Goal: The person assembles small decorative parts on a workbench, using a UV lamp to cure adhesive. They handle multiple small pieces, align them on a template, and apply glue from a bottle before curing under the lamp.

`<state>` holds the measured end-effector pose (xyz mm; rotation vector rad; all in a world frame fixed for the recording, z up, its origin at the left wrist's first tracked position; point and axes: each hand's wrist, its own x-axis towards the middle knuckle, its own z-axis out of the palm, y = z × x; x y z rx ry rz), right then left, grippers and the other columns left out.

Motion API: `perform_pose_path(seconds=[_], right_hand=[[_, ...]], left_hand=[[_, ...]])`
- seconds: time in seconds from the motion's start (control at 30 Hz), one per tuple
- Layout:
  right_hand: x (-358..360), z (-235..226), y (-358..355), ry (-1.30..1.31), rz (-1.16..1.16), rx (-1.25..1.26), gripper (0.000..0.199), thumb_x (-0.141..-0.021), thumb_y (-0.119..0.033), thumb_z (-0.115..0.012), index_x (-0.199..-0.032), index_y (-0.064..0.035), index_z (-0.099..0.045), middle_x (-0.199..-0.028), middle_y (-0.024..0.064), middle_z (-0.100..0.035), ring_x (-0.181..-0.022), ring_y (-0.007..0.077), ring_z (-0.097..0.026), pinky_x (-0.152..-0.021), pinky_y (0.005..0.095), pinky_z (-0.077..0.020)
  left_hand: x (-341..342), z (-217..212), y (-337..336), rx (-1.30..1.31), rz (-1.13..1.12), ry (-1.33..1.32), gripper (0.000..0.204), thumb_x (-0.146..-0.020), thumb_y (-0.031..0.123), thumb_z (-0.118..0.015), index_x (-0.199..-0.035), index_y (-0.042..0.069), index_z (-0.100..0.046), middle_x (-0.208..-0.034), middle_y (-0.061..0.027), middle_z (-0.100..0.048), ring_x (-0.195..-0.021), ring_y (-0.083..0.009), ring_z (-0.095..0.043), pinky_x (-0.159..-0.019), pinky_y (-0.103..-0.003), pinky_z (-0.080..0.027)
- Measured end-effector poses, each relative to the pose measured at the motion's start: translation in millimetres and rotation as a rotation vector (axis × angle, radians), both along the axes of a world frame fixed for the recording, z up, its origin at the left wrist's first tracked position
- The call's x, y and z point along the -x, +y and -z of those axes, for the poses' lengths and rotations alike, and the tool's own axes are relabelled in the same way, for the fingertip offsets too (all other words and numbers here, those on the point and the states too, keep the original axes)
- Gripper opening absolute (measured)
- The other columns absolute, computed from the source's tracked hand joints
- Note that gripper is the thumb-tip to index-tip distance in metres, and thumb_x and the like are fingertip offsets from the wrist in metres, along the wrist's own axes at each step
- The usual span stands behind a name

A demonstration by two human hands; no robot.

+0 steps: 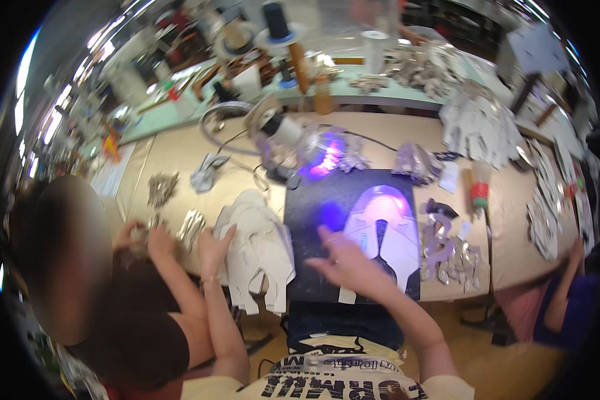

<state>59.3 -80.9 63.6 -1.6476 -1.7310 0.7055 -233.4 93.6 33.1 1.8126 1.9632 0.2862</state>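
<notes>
My left hand (213, 251), a bracelet at its wrist, is at the left edge of a stack of white cut pieces (250, 230). Its thumb and fingers are apart, the thumb against the stack's edge. Over the dark board (305, 213), my right hand (345, 263) has its index finger stretched out and its thumb apart, with nothing seen in it. Beside it on the board lies a U-shaped white shoe-upper piece (400, 247), its rounded end lit violet. My right hand and wrist cover part of its left leg. A blue light spot shows just beyond my fingertip.
A lamp (280, 127) with a flexible neck shines over the board. Glossy strips (440, 247) and a red-and-white bottle (479, 187) lie or stand at right. A co-worker's hands (157, 241) handle small pieces at left. Thread spools (277, 27) stand on the far shelf.
</notes>
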Motion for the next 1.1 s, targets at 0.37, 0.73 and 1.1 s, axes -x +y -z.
perform_pose_path(seconds=[0.37, 0.73, 1.1], right_hand=[[109.0, 35.5, 73.1, 0.241, 0.096, 0.144, 0.065, -0.093, -0.014, -0.056, -0.139, 0.0209, -0.025, -0.113, 0.0397, -0.054, -0.103, 0.0522, -0.059, -0.089, 0.0527, -0.0487], [55.1, 12.8, 31.5, -0.015, -0.069, 0.178, 0.064, -0.092, -0.029, -0.062, -0.138, 0.0099, -0.04, -0.1, 0.0297, -0.062, -0.1, 0.0421, -0.061, -0.085, 0.0485, -0.0495], [-138.2, -25.0, -63.1, -0.014, 0.469, 0.098, 0.05, -0.089, -0.037, -0.066, -0.124, -0.0022, -0.062, -0.103, 0.0194, -0.067, -0.091, 0.0338, -0.066, -0.084, 0.0412, -0.0512]], left_hand=[[9.7, 19.3, 3.6, -0.142, 0.105, -0.17, 0.067, -0.074, 0.045, -0.08, -0.111, -0.007, -0.059, -0.103, -0.0246, -0.068, -0.095, -0.0345, -0.067, -0.083, -0.041, -0.052], [9.6, 18.8, -3.9, -0.205, 0.136, -0.274, 0.076, -0.072, 0.036, -0.084, -0.122, -0.013, -0.054, -0.114, -0.0275, -0.062, -0.104, -0.0347, -0.061, -0.092, -0.041, -0.047], [-95.7, -9.0, -61.2, -0.493, 0.42, -0.442, 0.041, -0.086, 0.017, -0.072, -0.118, -0.005, -0.06, -0.111, -0.0201, -0.064, -0.108, -0.0357, -0.059, -0.097, -0.04, -0.044]])
